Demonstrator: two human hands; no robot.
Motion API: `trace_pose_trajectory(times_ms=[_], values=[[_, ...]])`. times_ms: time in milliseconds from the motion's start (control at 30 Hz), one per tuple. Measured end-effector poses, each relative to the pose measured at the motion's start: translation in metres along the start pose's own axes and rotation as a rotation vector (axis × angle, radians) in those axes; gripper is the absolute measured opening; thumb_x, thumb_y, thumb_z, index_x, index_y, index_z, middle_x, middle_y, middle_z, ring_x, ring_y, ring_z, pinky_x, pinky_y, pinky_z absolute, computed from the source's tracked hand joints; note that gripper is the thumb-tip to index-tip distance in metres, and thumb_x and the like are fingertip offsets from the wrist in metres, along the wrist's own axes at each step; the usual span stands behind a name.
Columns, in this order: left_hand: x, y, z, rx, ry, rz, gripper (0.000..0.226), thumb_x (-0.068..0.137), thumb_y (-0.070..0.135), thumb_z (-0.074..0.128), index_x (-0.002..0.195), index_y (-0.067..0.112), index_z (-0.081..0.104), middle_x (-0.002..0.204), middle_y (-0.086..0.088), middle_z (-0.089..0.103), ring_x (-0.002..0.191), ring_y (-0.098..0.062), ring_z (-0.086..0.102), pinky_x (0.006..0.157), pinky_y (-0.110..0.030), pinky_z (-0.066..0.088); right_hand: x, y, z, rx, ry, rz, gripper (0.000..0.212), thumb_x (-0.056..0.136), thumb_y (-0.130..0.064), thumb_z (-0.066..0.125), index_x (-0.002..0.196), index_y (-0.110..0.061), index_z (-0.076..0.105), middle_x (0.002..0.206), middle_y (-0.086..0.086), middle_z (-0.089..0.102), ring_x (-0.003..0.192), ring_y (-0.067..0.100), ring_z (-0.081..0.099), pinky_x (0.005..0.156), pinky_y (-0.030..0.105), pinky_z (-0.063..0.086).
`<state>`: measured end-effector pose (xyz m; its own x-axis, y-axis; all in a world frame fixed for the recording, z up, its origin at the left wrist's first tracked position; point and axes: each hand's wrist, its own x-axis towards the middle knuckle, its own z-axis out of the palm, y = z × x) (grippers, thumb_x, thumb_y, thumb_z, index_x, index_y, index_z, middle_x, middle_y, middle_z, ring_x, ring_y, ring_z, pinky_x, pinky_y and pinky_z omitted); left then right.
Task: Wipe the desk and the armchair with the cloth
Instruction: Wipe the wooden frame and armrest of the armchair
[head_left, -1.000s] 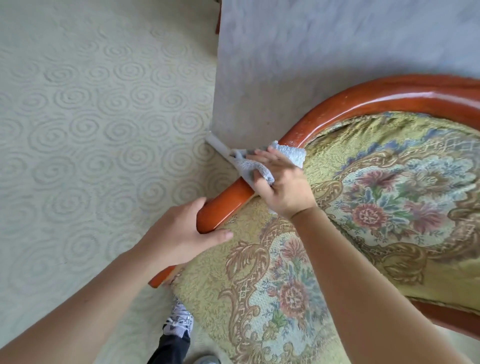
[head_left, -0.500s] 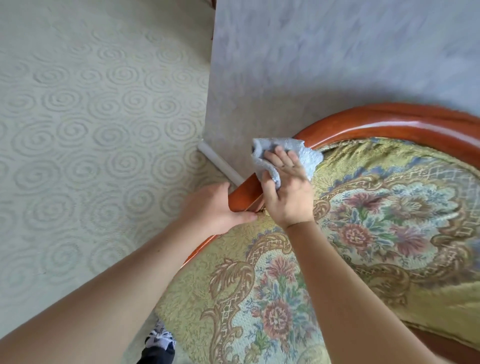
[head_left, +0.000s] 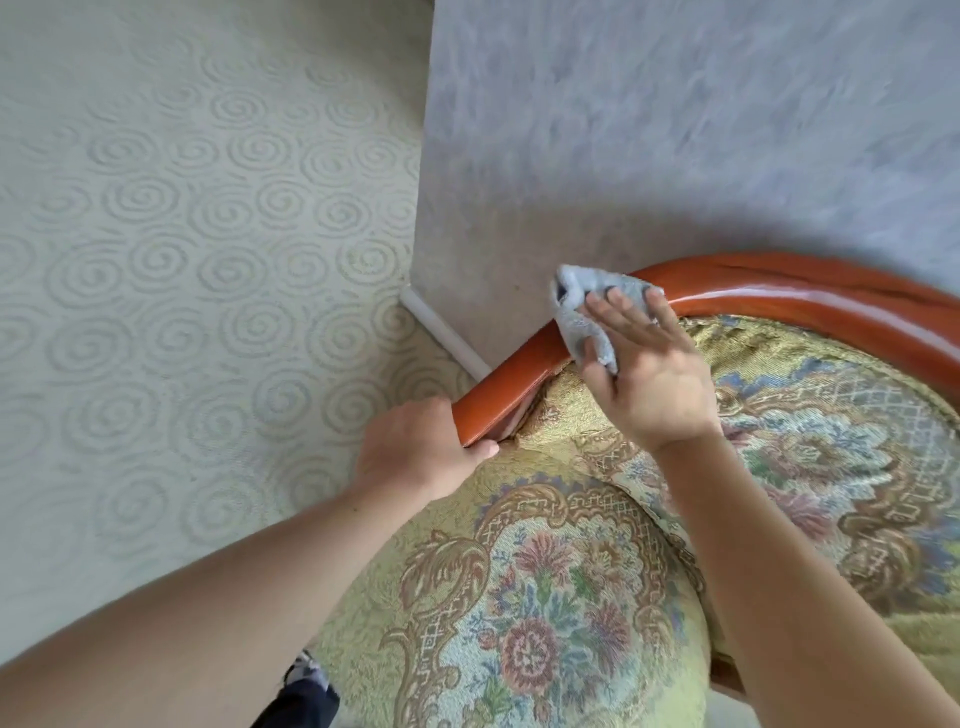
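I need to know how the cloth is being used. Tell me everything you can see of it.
The cloth is small, pale blue-grey and looks like soft terry. It lies crumpled and draped over the armchair's glossy wooden rail, near the wall. The right hand presses it against the wood with spread, nearly straight fingers, covering most of it; one bunched end sticks up on the left.

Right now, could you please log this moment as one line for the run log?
step: wiping armchair frame | right hand: flat, pressing cloth on rail | left hand: grips rail end | desk: not in view
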<state>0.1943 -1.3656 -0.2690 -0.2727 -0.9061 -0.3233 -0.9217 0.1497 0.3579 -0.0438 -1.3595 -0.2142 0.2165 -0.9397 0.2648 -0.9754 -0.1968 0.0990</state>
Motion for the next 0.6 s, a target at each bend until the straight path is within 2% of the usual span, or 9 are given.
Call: trace_pose_trajectory(times_ms=[167, 300, 433, 533, 600], values=[[-0.001, 0.002, 0.001, 0.076, 0.048, -0.007, 0.057, 0.076, 0.083, 0.054, 0.082, 0.027, 0.048, 0.062, 0.009, 0.054, 0.048, -0.008, 0.051, 0.043, -0.022, 0.035, 0.01, 0.051, -0.022, -0.079, 0.28, 0.23, 0.049, 0.104, -0.031, 0.035, 0.125, 0.003, 0.063, 0.131, 0.018, 0.063, 0.127, 0.033, 0.057, 0.115, 0.048, 0.035], [0.0, 0.001, 0.003, 0.081, 0.064, 0.014, 0.056, 0.078, 0.081, 0.053, 0.082, 0.026, 0.048, 0.062, 0.01, 0.054, 0.048, -0.008, 0.052, 0.045, -0.022, 0.042, 0.013, 0.033, -0.01, -0.001, 0.403, 0.374, 0.043, 0.1, -0.022, 0.041, 0.125, 0.005, 0.062, 0.13, 0.023, 0.062, 0.128, 0.041, 0.054, 0.115, 0.053, 0.033], [0.0, 0.001, 0.005, 0.036, 0.075, 0.018, 0.052, 0.078, 0.08, 0.055, 0.079, 0.029, 0.047, 0.06, 0.012, 0.054, 0.048, -0.007, 0.052, 0.043, -0.022, 0.035, 0.005, -0.02, 0.017, 0.096, 0.316, 0.231, 0.049, 0.092, -0.021, 0.038, 0.126, 0.005, 0.062, 0.133, 0.023, 0.06, 0.131, 0.041, 0.051, 0.113, 0.057, 0.034], [0.001, 0.0, 0.005, 0.027, 0.061, -0.012, 0.055, 0.075, 0.083, 0.053, 0.08, 0.027, 0.053, 0.062, 0.01, 0.058, 0.051, -0.011, 0.056, 0.047, -0.023, 0.037, -0.01, -0.074, 0.036, 0.267, 0.212, 0.137, 0.048, 0.092, -0.022, 0.04, 0.125, 0.005, 0.064, 0.133, 0.018, 0.062, 0.133, 0.034, 0.05, 0.116, 0.051, 0.032], [0.002, 0.002, 0.005, 0.045, 0.062, -0.034, 0.06, 0.073, 0.085, 0.049, 0.077, 0.025, 0.055, 0.062, 0.008, 0.059, 0.053, -0.016, 0.058, 0.047, -0.024, 0.037, -0.015, -0.087, 0.041, 0.337, 0.166, 0.081, 0.048, 0.093, -0.025, 0.044, 0.125, 0.004, 0.064, 0.134, 0.016, 0.062, 0.136, 0.03, 0.048, 0.117, 0.049, 0.031]])
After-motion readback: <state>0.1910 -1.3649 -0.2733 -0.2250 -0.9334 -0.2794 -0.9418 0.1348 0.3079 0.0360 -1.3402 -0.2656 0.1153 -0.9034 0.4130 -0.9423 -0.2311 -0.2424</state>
